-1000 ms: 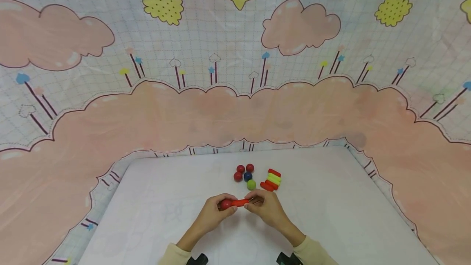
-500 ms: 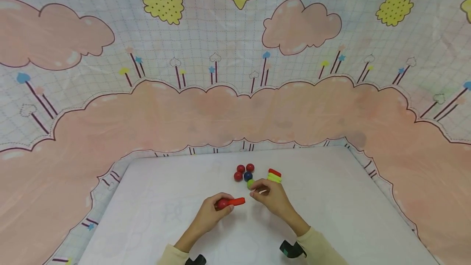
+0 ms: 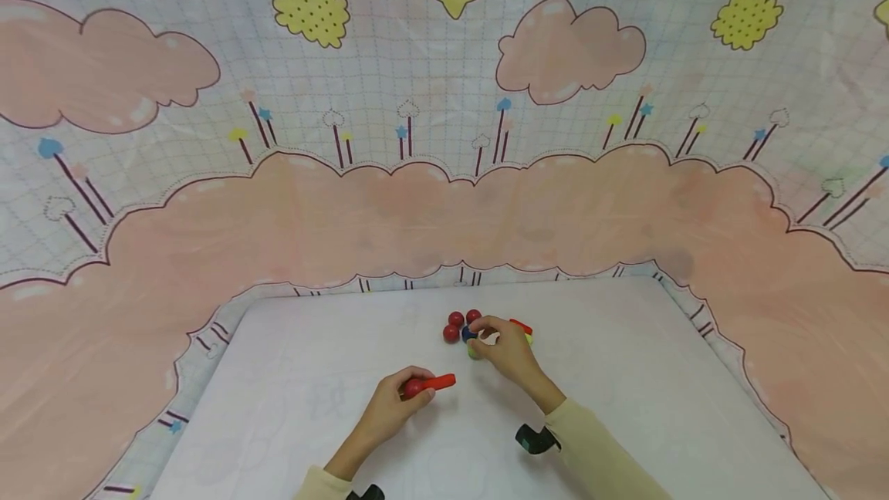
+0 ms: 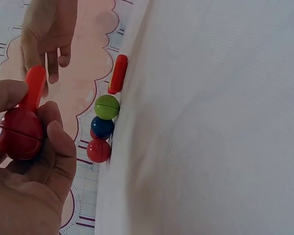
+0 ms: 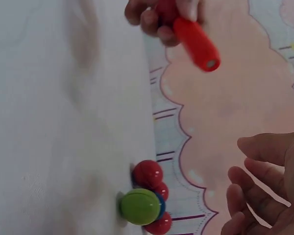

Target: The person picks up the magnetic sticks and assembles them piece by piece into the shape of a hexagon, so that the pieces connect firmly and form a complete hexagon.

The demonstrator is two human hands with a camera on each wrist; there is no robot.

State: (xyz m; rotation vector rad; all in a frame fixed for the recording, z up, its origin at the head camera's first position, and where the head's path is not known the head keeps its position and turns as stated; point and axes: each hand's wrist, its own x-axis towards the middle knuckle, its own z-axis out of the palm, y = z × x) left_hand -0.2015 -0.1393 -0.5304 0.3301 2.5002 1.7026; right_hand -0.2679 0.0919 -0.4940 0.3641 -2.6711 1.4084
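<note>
My left hand (image 3: 390, 409) holds a red ball (image 4: 20, 133) with a red rod (image 4: 34, 88) joined to it. The rod's free end points toward my right hand and shows a small pale disc. My right hand (image 3: 510, 349) hovers by the loose balls, its fingers spread and holding nothing in the right wrist view. Nearest to it are a green ball (image 5: 140, 207) and a blue ball (image 4: 102, 127), partly covered by the fingers in the head view. Several red balls (image 3: 451, 333) sit beside these, close together on the white table (image 3: 312, 376).
Right of the balls lie a red rod (image 3: 521, 327) and a yellow-green rod (image 3: 529, 339), mostly hidden behind my right hand. A patterned cloth (image 3: 444, 214) with clouds rises behind the table's far edge.
My right hand has let go of the red rod's end and moved up, over to the loose balls. My left hand has shifted slightly left, keeping the ball and rod.
</note>
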